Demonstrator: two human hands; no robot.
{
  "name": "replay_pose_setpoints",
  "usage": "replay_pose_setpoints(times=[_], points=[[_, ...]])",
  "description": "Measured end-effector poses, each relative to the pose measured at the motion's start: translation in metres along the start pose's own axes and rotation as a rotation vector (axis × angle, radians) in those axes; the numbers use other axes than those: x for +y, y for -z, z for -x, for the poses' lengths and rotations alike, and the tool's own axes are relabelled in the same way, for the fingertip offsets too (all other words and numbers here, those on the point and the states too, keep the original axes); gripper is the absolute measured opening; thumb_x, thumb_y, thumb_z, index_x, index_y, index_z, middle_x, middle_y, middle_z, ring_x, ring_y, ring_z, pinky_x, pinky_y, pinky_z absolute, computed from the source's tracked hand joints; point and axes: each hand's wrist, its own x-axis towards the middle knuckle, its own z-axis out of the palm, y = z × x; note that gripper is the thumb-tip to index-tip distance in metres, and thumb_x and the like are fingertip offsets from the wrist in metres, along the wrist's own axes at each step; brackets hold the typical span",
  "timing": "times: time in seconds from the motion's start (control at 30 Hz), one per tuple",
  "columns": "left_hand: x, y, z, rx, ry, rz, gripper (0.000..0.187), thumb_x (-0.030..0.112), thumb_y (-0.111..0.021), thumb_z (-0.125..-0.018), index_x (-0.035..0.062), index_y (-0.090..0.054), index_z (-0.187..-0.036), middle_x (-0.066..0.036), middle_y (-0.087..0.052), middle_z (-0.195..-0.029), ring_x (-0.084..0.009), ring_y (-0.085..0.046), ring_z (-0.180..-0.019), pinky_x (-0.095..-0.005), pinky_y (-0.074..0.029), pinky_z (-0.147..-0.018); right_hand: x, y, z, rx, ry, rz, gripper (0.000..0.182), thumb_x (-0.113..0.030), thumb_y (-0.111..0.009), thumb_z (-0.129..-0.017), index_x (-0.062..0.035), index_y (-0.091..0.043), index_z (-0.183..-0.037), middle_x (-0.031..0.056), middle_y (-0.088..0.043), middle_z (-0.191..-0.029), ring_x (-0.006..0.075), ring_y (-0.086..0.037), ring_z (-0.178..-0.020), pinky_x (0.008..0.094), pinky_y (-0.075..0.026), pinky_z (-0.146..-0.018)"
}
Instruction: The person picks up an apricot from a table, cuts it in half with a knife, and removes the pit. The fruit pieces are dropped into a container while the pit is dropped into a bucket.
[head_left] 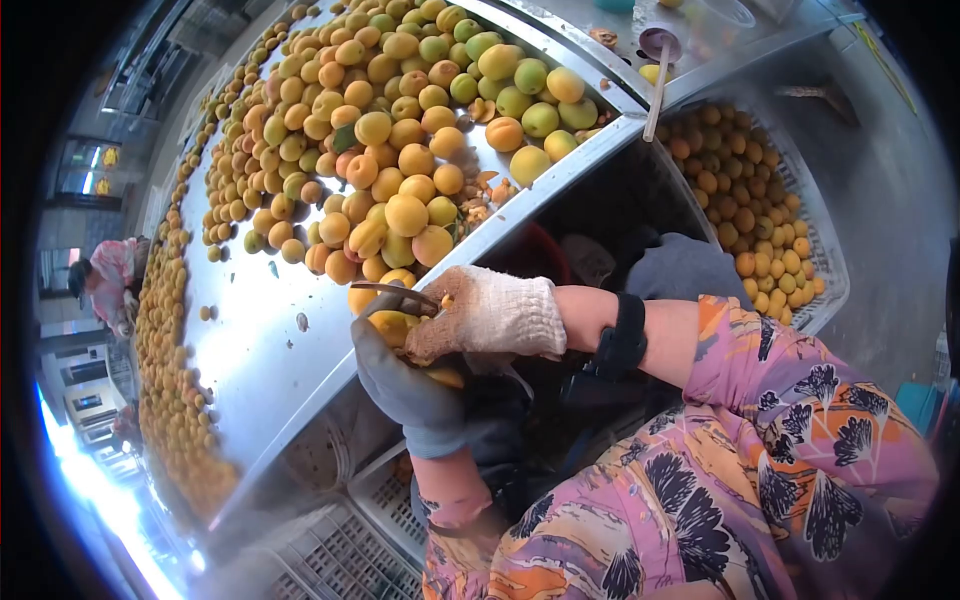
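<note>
Two gloved hands meet at the near edge of a steel table (260, 330), just above a plastic crate (340, 560) on the floor below. The left hand (415, 385), in a dark grey glove, is cupped around an apricot (392, 325), its fingers curled under the fruit and gripping it. The right hand (490, 315), in a white knit glove, is closed around a small knife (395, 291), whose curved dark blade lies across the top of the apricot. Yellow flesh shows between the two gloves. A black band (622, 338) circles the right wrist, and both arms wear sleeves (780, 440) patterned in pink, orange and black.

Beyond the hands, a large heap of apricots (390, 150) covers the table, orange ones nearest and greener ones toward the far end, with a few loose pits and scraps (480, 200) beside them. To the right, below the table edge, a white basket (825, 260) is filled with small orange fruit (745, 200). A long stick-like tool with a purple head (658, 70) rests across the far table edge. Far off on the left, another person (110, 280) in pink bends over a second long row of fruit (165, 390).
</note>
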Motion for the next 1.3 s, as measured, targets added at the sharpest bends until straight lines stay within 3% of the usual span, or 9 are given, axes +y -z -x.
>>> replay_pose_setpoints(times=[0.27,0.43,0.73,0.97,1.03,1.07,1.13,1.23,1.3], points=[[0.008,0.001,-0.007,0.127,0.215,0.299,0.052,0.041,-0.036,-0.101,-0.0047,-0.053,-0.119,-0.012,-0.059,-0.106,-0.0170,-0.059,-0.080,-0.0285,-0.051,-0.072,-0.015,0.014,0.008,-0.087,0.473,0.459,0.021,-0.021,-0.070,-0.080,-0.0019,-0.060,-0.080,0.0043,-0.058,-0.068,0.0089,-0.053,-0.068,0.0291,-0.046,-0.063],[0.000,0.026,-0.019,0.060,0.239,0.320,0.052,0.041,-0.039,-0.100,-0.0032,-0.053,-0.122,-0.009,-0.059,-0.094,-0.0038,-0.038,-0.050,-0.0177,-0.032,-0.046,-0.038,0.035,0.018,-0.194,0.158,1.166,0.024,-0.026,-0.065,-0.075,-0.0055,-0.064,-0.087,0.0186,-0.064,-0.079,0.0363,-0.064,-0.078,0.0430,-0.050,-0.067],[0.004,0.020,-0.023,0.044,0.254,0.282,0.050,0.040,-0.038,-0.100,-0.0005,-0.052,-0.126,-0.008,-0.059,-0.096,-0.0045,-0.039,-0.049,-0.0162,-0.034,-0.047,-0.024,0.036,-0.002,0.169,0.297,0.802,0.026,-0.028,-0.061,-0.086,-0.0056,-0.065,-0.099,0.0167,-0.067,-0.089,0.0344,-0.065,-0.088,0.0399,-0.051,-0.078],[0.078,0.069,-0.008,0.324,-0.137,-0.402,0.047,0.038,-0.041,-0.099,-0.0012,-0.061,-0.114,-0.002,-0.058,-0.077,-0.0025,-0.042,-0.053,-0.0144,-0.034,-0.046,-0.041,0.046,0.014,0.465,0.281,0.679,0.032,-0.028,-0.061,-0.086,-0.0051,-0.062,-0.109,0.0175,-0.066,-0.099,0.0350,-0.063,-0.093,0.0390,-0.051,-0.082],[0.079,0.142,-0.015,0.087,-0.046,-0.995,0.044,0.035,-0.042,-0.098,-0.0006,-0.068,-0.102,-0.006,-0.061,-0.072,-0.0071,-0.050,-0.057,-0.0211,-0.043,-0.052,-0.036,0.041,0.004,0.438,0.249,0.738,0.033,-0.025,-0.059,-0.086,-0.0051,-0.061,-0.112,0.0172,-0.065,-0.102,0.0341,-0.063,-0.095,0.0391,-0.050,-0.084],[0.071,0.195,-0.021,-0.072,-0.175,-1.408,0.044,0.038,-0.046,-0.095,0.0016,-0.070,-0.097,-0.014,-0.068,-0.077,-0.0210,-0.064,-0.067,-0.0337,-0.051,-0.065,-0.036,0.041,0.002,0.438,0.255,0.725,0.033,-0.025,-0.059,-0.086,-0.0051,-0.061,-0.112,0.0172,-0.065,-0.102,0.0341,-0.063,-0.095,0.0391,-0.050,-0.084],[0.077,0.214,-0.012,-0.260,0.337,-2.191,0.048,0.048,-0.049,-0.090,0.0076,-0.070,-0.104,-0.022,-0.068,-0.096,-0.0410,-0.062,-0.095,-0.0437,-0.048,-0.084,-0.035,0.042,-0.002,0.326,0.303,0.871,0.034,-0.025,-0.057,-0.087,-0.0094,-0.061,-0.117,0.0171,-0.066,-0.101,0.0332,-0.063,-0.096,0.0389,-0.049,-0.087],[0.076,0.214,-0.004,-0.161,0.354,-2.065,0.046,0.045,-0.051,-0.090,0.0057,-0.068,-0.107,-0.022,-0.067,-0.100,-0.0394,-0.062,-0.098,-0.0408,-0.048,-0.086,-0.033,0.041,-0.002,0.253,0.345,0.852,0.034,-0.027,-0.055,-0.088,-0.0156,-0.062,-0.120,0.0174,-0.066,-0.102,0.0321,-0.062,-0.099,0.0390,-0.047,-0.090],[0.054,0.225,-0.029,-0.151,-0.027,-1.694,0.043,0.040,-0.054,-0.091,0.0030,-0.067,-0.108,-0.023,-0.066,-0.103,-0.0368,-0.064,-0.098,-0.0393,-0.048,-0.086,-0.028,0.041,-0.001,0.296,0.368,0.779,0.035,-0.028,-0.055,-0.089,-0.0183,-0.061,-0.122,0.0171,-0.066,-0.103,0.0322,-0.062,-0.100,0.0397,-0.048,-0.089]])
